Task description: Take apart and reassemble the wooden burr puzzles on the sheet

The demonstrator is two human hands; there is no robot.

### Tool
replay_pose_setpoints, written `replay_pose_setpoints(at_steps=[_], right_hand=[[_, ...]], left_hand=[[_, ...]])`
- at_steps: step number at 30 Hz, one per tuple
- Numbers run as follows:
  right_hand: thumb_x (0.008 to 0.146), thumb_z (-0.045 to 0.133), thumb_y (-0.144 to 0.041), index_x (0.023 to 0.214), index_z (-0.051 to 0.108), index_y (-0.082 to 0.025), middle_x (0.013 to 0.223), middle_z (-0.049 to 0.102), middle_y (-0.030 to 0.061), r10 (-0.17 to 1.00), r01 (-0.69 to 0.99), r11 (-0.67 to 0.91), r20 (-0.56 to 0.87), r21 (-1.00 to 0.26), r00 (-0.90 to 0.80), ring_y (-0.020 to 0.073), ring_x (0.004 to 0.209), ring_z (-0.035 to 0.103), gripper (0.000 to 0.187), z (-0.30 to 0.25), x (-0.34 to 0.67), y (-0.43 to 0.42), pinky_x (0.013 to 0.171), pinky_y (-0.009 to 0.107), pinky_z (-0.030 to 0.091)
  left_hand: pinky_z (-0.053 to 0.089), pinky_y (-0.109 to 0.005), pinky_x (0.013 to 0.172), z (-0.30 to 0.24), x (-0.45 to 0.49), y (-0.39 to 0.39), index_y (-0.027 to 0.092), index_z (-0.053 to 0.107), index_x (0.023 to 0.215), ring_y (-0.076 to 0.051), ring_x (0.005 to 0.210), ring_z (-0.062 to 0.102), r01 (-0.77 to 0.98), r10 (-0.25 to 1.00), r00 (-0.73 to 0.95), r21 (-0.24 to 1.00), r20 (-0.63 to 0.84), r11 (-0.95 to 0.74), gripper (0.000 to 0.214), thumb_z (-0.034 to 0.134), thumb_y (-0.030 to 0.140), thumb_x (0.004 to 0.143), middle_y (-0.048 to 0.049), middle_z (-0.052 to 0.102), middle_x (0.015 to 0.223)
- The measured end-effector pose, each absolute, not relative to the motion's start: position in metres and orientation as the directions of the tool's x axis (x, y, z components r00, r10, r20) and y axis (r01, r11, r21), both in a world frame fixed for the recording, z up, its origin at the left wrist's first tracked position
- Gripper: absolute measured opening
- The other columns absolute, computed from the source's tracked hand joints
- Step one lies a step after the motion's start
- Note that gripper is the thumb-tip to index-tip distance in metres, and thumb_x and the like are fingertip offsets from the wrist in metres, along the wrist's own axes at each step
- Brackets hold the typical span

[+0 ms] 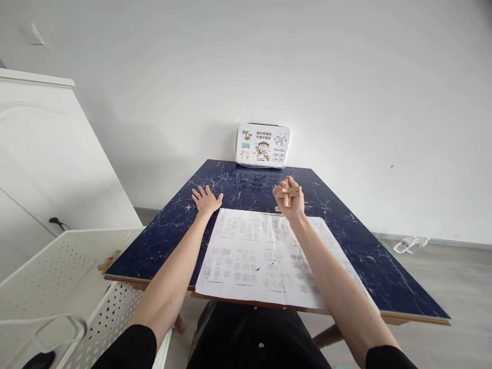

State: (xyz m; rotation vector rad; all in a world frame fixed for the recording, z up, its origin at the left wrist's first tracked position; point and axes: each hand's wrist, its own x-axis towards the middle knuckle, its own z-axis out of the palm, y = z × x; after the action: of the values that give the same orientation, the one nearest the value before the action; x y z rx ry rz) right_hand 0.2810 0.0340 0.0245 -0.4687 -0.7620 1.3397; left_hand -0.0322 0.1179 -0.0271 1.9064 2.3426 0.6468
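My left hand [206,201] lies palm down on the dark blue marbled table [169,230], fingers spread, with nothing in it. Raised over the table's right half, my right hand [295,207] is closed around a cross-shaped wooden block puzzle [287,192], its pale pieces crossing each other. A small wooden piece [278,209] lies by the top edge of the paper, partly hidden by my right hand. Beneath my forearms a large white instruction sheet [246,256] with printed diagrams is spread out at the table's near side.
A white case with cartoon prints [263,146] stands against the wall at the table's far edge. A white perforated basket [77,251] is at the left, with wooden pieces [108,261] in it. Clear plastic bottles [410,244] lie on the floor at right.
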Motion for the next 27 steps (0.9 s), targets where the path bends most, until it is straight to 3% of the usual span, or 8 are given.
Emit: replay_pose_setpoints(at_steps=[3, 6, 12, 16, 18, 22, 27], right_hand=[[0.091, 0.070, -0.035, 0.084, 0.058, -0.027, 0.073, 0.059, -0.0036, 0.962, -0.736, 0.138, 0.267, -0.663, -0.060, 0.0121, 0.060, 0.055, 0.016, 0.020, 0.262, 0.029, 0.063, 0.029, 0.057], [0.091, 0.069, -0.036, 0.083, 0.059, -0.027, 0.070, 0.058, -0.0033, 0.950, -0.717, 0.056, 0.259, -0.695, -0.176, 0.0130, 0.058, 0.053, 0.016, 0.014, 0.246, 0.025, 0.062, 0.030, 0.055], [0.088, 0.076, -0.039, 0.080, 0.059, -0.024, 0.074, 0.063, -0.0028, 0.932, -0.635, 0.021, 0.245, -0.772, -0.267, 0.0119, 0.061, 0.057, 0.024, -0.002, 0.228, 0.023, 0.065, 0.027, 0.054], [0.082, 0.082, -0.045, 0.086, 0.065, -0.024, 0.079, 0.068, -0.0017, 0.953, -0.612, 0.060, 0.227, -0.789, -0.200, 0.0132, 0.067, 0.061, 0.027, -0.012, 0.226, 0.031, 0.061, 0.025, 0.053], [0.078, 0.084, -0.049, 0.091, 0.069, -0.025, 0.082, 0.070, -0.0010, 0.968, -0.594, 0.088, 0.210, -0.799, -0.138, 0.0143, 0.070, 0.062, 0.031, -0.016, 0.227, 0.035, 0.059, 0.024, 0.052], [0.072, 0.086, -0.052, 0.096, 0.072, -0.026, 0.086, 0.072, -0.0012, 0.983, -0.539, 0.145, 0.181, -0.830, -0.013, 0.0156, 0.074, 0.065, 0.037, -0.026, 0.230, 0.042, 0.062, 0.025, 0.053], [0.074, 0.084, -0.047, 0.091, 0.072, -0.027, 0.076, 0.070, -0.0032, 0.983, -0.501, 0.171, 0.180, -0.848, 0.032, 0.0187, 0.077, 0.066, 0.029, -0.035, 0.237, 0.047, 0.065, 0.028, 0.053]], left_hand=[[0.003, -0.066, 0.127, -0.024, -0.028, 0.114, 0.001, 0.019, 0.164, -0.051, 0.157, -0.009, 0.932, 0.941, -0.220, 0.341, 0.258, 0.125, 0.096, 0.046, 0.062, 0.095, -0.0256, 0.001, 0.173], [0.003, -0.068, 0.126, -0.020, -0.019, 0.108, 0.004, 0.014, 0.165, -0.048, 0.157, -0.016, 0.945, 0.906, -0.159, 0.327, 0.393, 0.024, 0.091, 0.047, 0.055, 0.098, -0.0201, -0.009, 0.174], [0.004, -0.058, 0.130, 0.006, 0.014, 0.087, 0.015, 0.012, 0.167, -0.034, 0.160, -0.017, 0.897, 0.736, 0.121, 0.245, 0.666, -0.369, 0.073, 0.032, 0.052, 0.107, -0.0094, -0.009, 0.175], [0.012, -0.046, 0.133, 0.023, 0.038, 0.070, 0.020, 0.005, 0.168, -0.024, 0.163, 0.003, 0.721, 0.586, 0.332, 0.202, 0.739, -0.663, 0.063, 0.016, 0.046, 0.111, -0.0076, 0.007, 0.176], [0.015, -0.045, 0.133, 0.028, 0.051, 0.061, 0.023, -0.003, 0.168, -0.023, 0.162, 0.010, 0.618, 0.522, 0.414, 0.192, 0.746, -0.763, 0.063, 0.015, 0.047, 0.112, -0.0065, 0.006, 0.176], [0.013, -0.051, 0.133, 0.026, 0.080, 0.040, 0.030, -0.010, 0.167, -0.026, 0.162, 0.013, 0.485, 0.438, 0.523, 0.168, 0.731, -0.858, 0.065, 0.017, 0.050, 0.111, -0.0043, -0.001, 0.176], [0.011, -0.054, 0.133, 0.012, 0.105, 0.022, 0.032, -0.007, 0.167, -0.025, 0.162, 0.009, 0.426, 0.369, 0.589, 0.111, 0.719, -0.898, 0.064, 0.022, 0.045, 0.112, -0.0046, 0.004, 0.176]])
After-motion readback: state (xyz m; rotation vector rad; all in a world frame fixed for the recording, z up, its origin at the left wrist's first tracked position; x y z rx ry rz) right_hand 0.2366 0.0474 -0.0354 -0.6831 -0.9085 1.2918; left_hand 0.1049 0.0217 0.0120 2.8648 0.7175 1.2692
